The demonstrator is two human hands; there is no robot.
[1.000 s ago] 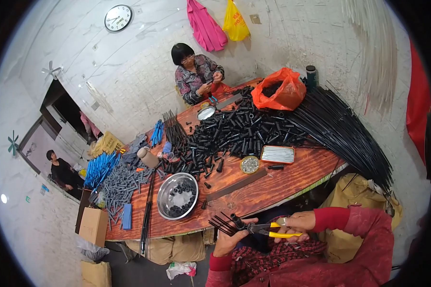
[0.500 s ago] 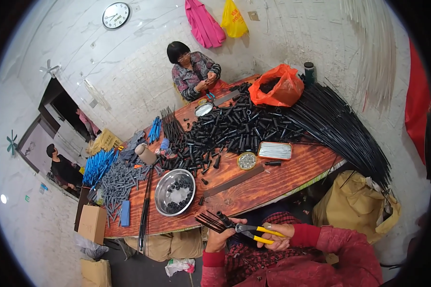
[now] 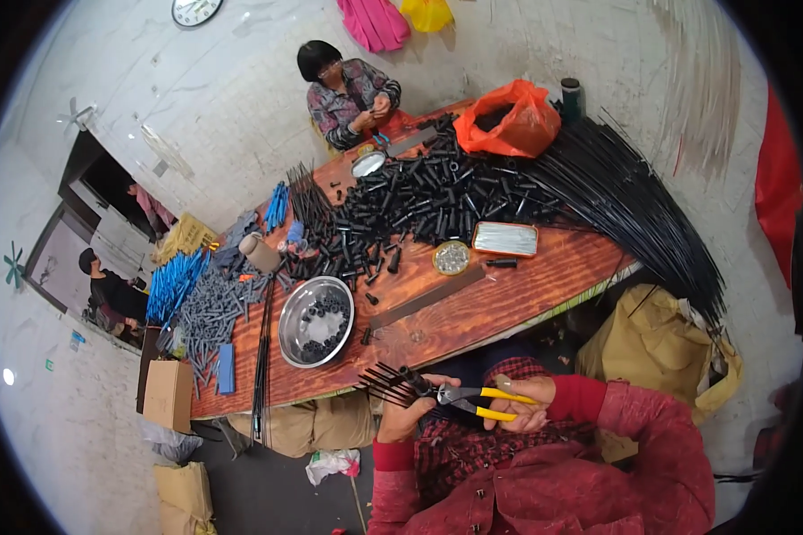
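My left hand [image 3: 405, 417] is closed around a bundle of thin black rods [image 3: 382, 383] that fan out to the left. A short black tubular fitting [image 3: 414, 380] stands up beside the rods, at the same fingers. In my right hand [image 3: 531, 406] are end-cutting pliers [image 3: 459, 395] with yellow handles, their metal head against or very close to the black pieces at my left fingers. Whether the jaws bite on anything is too small to tell. Both hands are in front of the table's near edge, above my lap.
On the wooden table [image 3: 437, 325] lie a heap of black fittings [image 3: 428, 201], a steel bowl [image 3: 285, 334], a flat dark bar [image 3: 428, 299], grey pieces [image 3: 214, 308] and long black rods [image 3: 633, 214]. A co-worker [image 3: 352, 98] sits across. A tan sack [image 3: 642, 348] stands at right.
The view has shifted, so the table and co-worker appear higher. My hands are slightly higher in the picture too, with the pliers and black pieces still held.
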